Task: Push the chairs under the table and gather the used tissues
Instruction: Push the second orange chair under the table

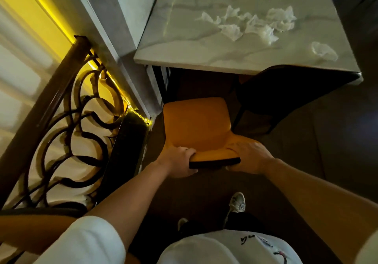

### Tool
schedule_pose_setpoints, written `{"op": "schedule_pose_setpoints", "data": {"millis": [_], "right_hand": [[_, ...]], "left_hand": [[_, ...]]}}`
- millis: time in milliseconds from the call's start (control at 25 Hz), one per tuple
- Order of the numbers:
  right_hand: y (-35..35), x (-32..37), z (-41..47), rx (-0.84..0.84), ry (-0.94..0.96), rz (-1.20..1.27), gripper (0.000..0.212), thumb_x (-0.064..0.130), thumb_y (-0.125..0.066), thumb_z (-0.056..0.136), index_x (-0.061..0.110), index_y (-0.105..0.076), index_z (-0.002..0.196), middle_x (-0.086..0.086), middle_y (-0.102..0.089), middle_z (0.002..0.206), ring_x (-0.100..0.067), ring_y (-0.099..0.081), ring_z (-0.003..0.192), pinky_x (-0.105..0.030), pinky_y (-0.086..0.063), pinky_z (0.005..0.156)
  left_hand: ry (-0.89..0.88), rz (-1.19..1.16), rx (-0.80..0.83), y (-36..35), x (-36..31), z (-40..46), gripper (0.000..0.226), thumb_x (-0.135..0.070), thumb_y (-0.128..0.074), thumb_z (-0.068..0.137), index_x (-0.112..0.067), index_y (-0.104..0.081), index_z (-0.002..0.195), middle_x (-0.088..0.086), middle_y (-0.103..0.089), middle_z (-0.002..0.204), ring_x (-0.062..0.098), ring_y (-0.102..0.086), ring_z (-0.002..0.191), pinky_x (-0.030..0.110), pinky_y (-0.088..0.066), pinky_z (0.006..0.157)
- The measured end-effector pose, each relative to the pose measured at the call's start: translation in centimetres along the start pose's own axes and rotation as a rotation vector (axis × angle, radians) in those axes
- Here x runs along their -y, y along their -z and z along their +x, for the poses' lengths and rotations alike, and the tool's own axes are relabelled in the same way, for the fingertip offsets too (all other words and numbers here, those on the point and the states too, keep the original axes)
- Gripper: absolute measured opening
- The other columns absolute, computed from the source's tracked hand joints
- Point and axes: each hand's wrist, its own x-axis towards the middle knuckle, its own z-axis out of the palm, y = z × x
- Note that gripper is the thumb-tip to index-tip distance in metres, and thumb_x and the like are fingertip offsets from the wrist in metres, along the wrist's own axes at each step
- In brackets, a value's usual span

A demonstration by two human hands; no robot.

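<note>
The orange chair (197, 124) sits at centre frame, its seat running from the backrest at the bottom toward the desk (184, 44) above; the front edge faces the desk and stops short of it. The seat is smooth orange, the backrest orange with a dark rear edge. The left hand (178, 162) and right hand (248, 157) both clasp the backrest top, fingers curled over it. A second, dark chair (286, 91) stands to the right, partly under the desk, lost in shadow. Crumpled white tissues (255, 25) lie scattered across the pale marble desk in the upper right. The chair legs are hidden.
</note>
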Motion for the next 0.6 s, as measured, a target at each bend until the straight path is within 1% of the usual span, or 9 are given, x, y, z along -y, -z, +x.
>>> {"op": "schedule_pose_setpoints", "data": {"millis": [80, 160, 200, 280, 320, 360, 480, 600], "right_hand": [[-0.3, 0.8, 0.2, -0.001, -0.028, -0.011, 0.078, 0.085, -0.052, 0.070, 0.046, -0.042, 0.137, 0.015, -0.055, 0.125, -0.014, -0.055, 0.113, -0.042, -0.046, 0.096], [-0.3, 1.6, 0.7, 0.001, -0.062, -0.034, 0.083, 0.087, -0.049, 0.070, 0.045, -0.038, 0.141, 0.013, -0.055, 0.126, -0.015, -0.055, 0.113, -0.043, -0.046, 0.096], [-0.1, 2.0, 1.1, 0.006, -0.065, -0.050, 0.083, 0.086, -0.049, 0.071, 0.044, -0.038, 0.141, 0.012, -0.055, 0.126, -0.016, -0.055, 0.113, -0.043, -0.046, 0.095], [0.2, 3.2, 1.8, 0.016, -0.036, -0.082, 0.075, 0.083, -0.050, 0.076, 0.041, -0.042, 0.137, 0.010, -0.058, 0.122, -0.016, -0.057, 0.107, -0.041, -0.048, 0.091], [0.2, 3.9, 2.3, 0.009, -0.022, -0.089, 0.070, 0.082, -0.049, 0.077, 0.040, -0.046, 0.134, 0.010, -0.060, 0.119, -0.014, -0.058, 0.102, -0.039, -0.049, 0.089], [0.3, 4.5, 2.9, -0.003, -0.017, -0.089, 0.067, 0.081, -0.048, 0.078, 0.039, -0.048, 0.131, 0.009, -0.061, 0.115, -0.013, -0.059, 0.098, -0.038, -0.050, 0.087], [0.5, 5.5, 4.1, -0.057, -0.047, -0.106, 0.068, 0.080, -0.045, 0.079, 0.039, -0.048, 0.133, 0.008, -0.063, 0.111, -0.013, -0.061, 0.093, -0.037, -0.051, 0.084], [0.9, 5.5, 4.5, -0.084, -0.064, -0.139, 0.068, 0.077, -0.046, 0.083, 0.033, -0.048, 0.134, 0.006, -0.062, 0.108, -0.013, -0.060, 0.088, -0.033, -0.051, 0.078]], "left_hand": [[-0.019, 0.018, 0.021, 0.1, 0.9, -0.1, 0.064, -0.071, -0.048, 0.084, -0.032, -0.047, 0.135, -0.009, -0.064, 0.119, 0.015, -0.062, 0.102, 0.050, -0.047, 0.098], [-0.047, 0.007, 0.028, 0.4, 1.8, -0.1, 0.065, -0.072, -0.046, 0.084, -0.032, -0.048, 0.135, -0.008, -0.064, 0.117, 0.014, -0.063, 0.100, 0.050, -0.047, 0.098], [-0.066, -0.012, 0.024, 0.7, 2.4, -0.1, 0.063, -0.069, -0.048, 0.085, -0.031, -0.049, 0.135, -0.008, -0.065, 0.117, 0.014, -0.063, 0.099, 0.047, -0.049, 0.096], [-0.104, -0.041, 0.001, 1.3, 3.7, -0.4, 0.057, -0.061, -0.056, 0.089, -0.028, -0.052, 0.135, -0.007, -0.065, 0.116, 0.012, -0.063, 0.097, 0.034, -0.050, 0.088], [-0.122, -0.039, -0.019, 1.7, 4.6, -0.5, 0.054, -0.057, -0.059, 0.090, -0.027, -0.053, 0.135, -0.007, -0.065, 0.116, 0.011, -0.062, 0.096, 0.029, -0.047, 0.084], [-0.134, -0.033, -0.037, 2.1, 5.5, -0.4, 0.052, -0.055, -0.061, 0.091, -0.027, -0.053, 0.134, -0.007, -0.065, 0.116, 0.011, -0.062, 0.096, 0.027, -0.045, 0.081], [-0.122, -0.047, -0.058, 2.9, 7.4, -0.1, 0.057, -0.056, -0.063, 0.090, -0.026, -0.051, 0.137, -0.006, -0.063, 0.121, 0.013, -0.062, 0.102, 0.029, -0.046, 0.085], [-0.143, -0.035, -0.096, 2.9, 8.4, 0.4, 0.063, -0.058, -0.062, 0.090, -0.023, -0.051, 0.141, -0.003, -0.065, 0.126, 0.015, -0.063, 0.105, 0.030, -0.049, 0.089]]}}
